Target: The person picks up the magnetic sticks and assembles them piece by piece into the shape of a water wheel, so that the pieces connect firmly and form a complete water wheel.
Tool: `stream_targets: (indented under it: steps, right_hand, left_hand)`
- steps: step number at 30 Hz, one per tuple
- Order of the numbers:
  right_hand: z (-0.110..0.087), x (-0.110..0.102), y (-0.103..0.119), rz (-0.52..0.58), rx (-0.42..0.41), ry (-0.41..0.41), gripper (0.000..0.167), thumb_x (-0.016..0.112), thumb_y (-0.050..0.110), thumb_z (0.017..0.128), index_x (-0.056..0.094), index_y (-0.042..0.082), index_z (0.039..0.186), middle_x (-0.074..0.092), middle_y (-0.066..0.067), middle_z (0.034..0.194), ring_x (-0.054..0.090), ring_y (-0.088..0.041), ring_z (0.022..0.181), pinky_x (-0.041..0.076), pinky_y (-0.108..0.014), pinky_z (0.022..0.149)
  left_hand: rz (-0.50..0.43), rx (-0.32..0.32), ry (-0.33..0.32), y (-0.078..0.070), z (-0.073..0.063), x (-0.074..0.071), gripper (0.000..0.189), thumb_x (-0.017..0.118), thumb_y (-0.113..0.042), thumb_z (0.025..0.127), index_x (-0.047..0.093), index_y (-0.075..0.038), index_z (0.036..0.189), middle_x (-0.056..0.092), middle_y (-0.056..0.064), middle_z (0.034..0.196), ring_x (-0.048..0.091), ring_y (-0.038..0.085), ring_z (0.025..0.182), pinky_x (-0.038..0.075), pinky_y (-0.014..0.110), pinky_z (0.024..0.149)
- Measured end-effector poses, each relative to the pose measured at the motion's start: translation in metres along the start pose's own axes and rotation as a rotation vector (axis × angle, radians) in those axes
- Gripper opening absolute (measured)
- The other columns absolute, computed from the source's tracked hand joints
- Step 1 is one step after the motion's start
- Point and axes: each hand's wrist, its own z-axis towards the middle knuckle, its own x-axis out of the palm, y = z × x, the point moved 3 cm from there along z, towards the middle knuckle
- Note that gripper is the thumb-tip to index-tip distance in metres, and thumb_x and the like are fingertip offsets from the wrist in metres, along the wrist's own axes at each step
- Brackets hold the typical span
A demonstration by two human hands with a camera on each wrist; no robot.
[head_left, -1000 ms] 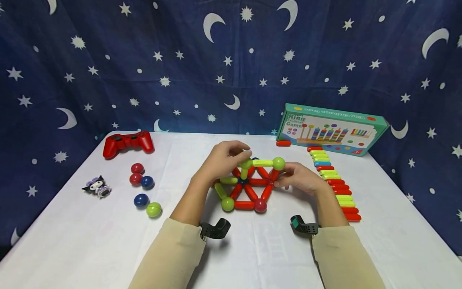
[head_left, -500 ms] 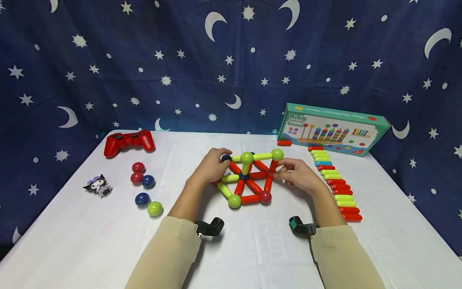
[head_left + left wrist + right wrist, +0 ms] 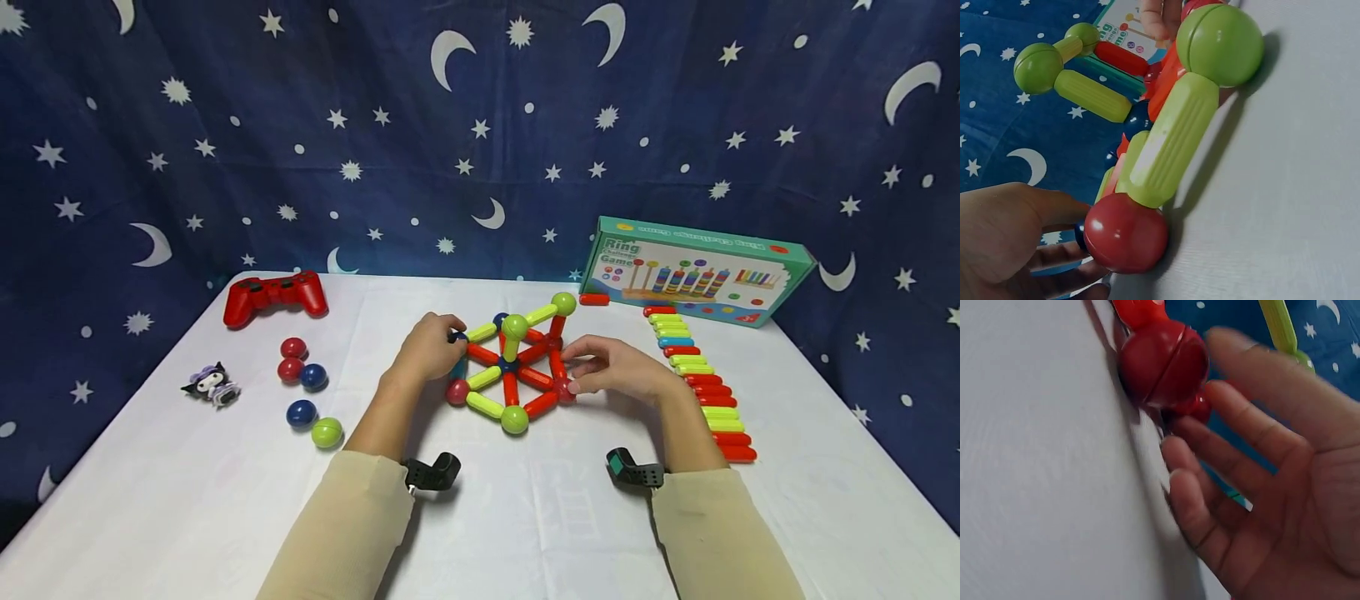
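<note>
A ball-and-rod structure of magnetic building pieces (image 3: 534, 377) stands mid-table, its hexagonal base made of red and yellow-green rods. Above it rises a green ball (image 3: 514, 326) on a rod, linked to another raised green ball (image 3: 563, 304). My left hand (image 3: 429, 346) pinches a dark blue ball (image 3: 458, 337) at the left corner; a blue rod below it is partly hidden. In the left wrist view a red ball (image 3: 1125, 232) sits beside those fingers. My right hand (image 3: 618, 367) is at the right corner, fingers loosely bent and fingertips right at a red ball (image 3: 1163, 362).
To the left lie loose red, blue and green balls (image 3: 302, 413), a small figurine (image 3: 212, 385) and a red game controller (image 3: 275, 297). A column of rods (image 3: 699, 379) runs along the right. Behind it leans a green game box (image 3: 697, 271), with a red rod (image 3: 595, 299) near its corner.
The structure has turned counterclockwise, its front side swinging right. My left hand has moved from the upper green ball to the blue corner ball. My right hand has shifted to another red ball.
</note>
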Motion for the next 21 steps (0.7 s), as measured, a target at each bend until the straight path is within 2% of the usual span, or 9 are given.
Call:
stream_targets:
  steps: [3, 5, 12, 16, 21]
  right_hand:
    - [0.0, 0.003, 0.005, -0.069, -0.008, 0.008, 0.053, 0.085, 0.027, 0.084, 0.065, 0.012, 0.131, 0.058, -0.015, 0.143, 0.06, -0.03, 0.121, 0.05, -0.049, 0.105]
    - [0.0, 0.003, 0.007, -0.085, -0.003, 0.0, 0.052, 0.085, 0.026, 0.084, 0.066, 0.013, 0.131, 0.06, -0.015, 0.143, 0.06, -0.03, 0.12, 0.051, -0.05, 0.104]
    - [-0.002, -0.005, 0.004, -0.038, 0.014, -0.048, 0.04, 0.076, 0.025, 0.093, 0.067, 0.011, 0.129, 0.066, -0.015, 0.131, 0.065, -0.027, 0.105, 0.06, -0.035, 0.085]
    - [0.0, -0.006, 0.001, -0.013, 0.009, -0.107, 0.035, 0.072, 0.025, 0.097, 0.067, 0.008, 0.128, 0.067, -0.016, 0.124, 0.067, -0.025, 0.099, 0.06, -0.032, 0.082]
    - [0.002, -0.005, -0.003, 0.037, 0.036, -0.17, 0.034, 0.068, 0.023, 0.1, 0.066, 0.007, 0.13, 0.065, -0.018, 0.128, 0.069, -0.024, 0.095, 0.06, -0.029, 0.083]
  left_hand:
    - [-0.017, -0.014, -0.008, 0.004, 0.0, 0.003, 0.038, 0.059, -0.017, 0.1, 0.065, -0.005, 0.135, 0.063, 0.02, 0.134, 0.059, 0.035, 0.126, 0.045, 0.049, 0.114]
    - [-0.038, -0.028, -0.021, 0.006, 0.0, 0.005, 0.037, 0.06, -0.018, 0.1, 0.066, -0.005, 0.134, 0.064, 0.019, 0.136, 0.059, 0.035, 0.127, 0.044, 0.05, 0.115]
    - [-0.101, -0.106, -0.081, 0.009, -0.005, 0.009, 0.034, 0.061, -0.023, 0.098, 0.071, -0.006, 0.125, 0.071, 0.015, 0.119, 0.063, 0.031, 0.107, 0.052, 0.047, 0.098]
    - [-0.098, -0.135, -0.075, 0.01, -0.009, 0.009, 0.038, 0.063, -0.028, 0.095, 0.071, -0.008, 0.125, 0.072, 0.014, 0.113, 0.064, 0.029, 0.1, 0.053, 0.045, 0.092]
    - [-0.065, -0.117, -0.058, 0.007, -0.011, 0.011, 0.044, 0.064, -0.033, 0.092, 0.07, -0.01, 0.129, 0.074, 0.013, 0.112, 0.066, 0.029, 0.099, 0.054, 0.046, 0.09]
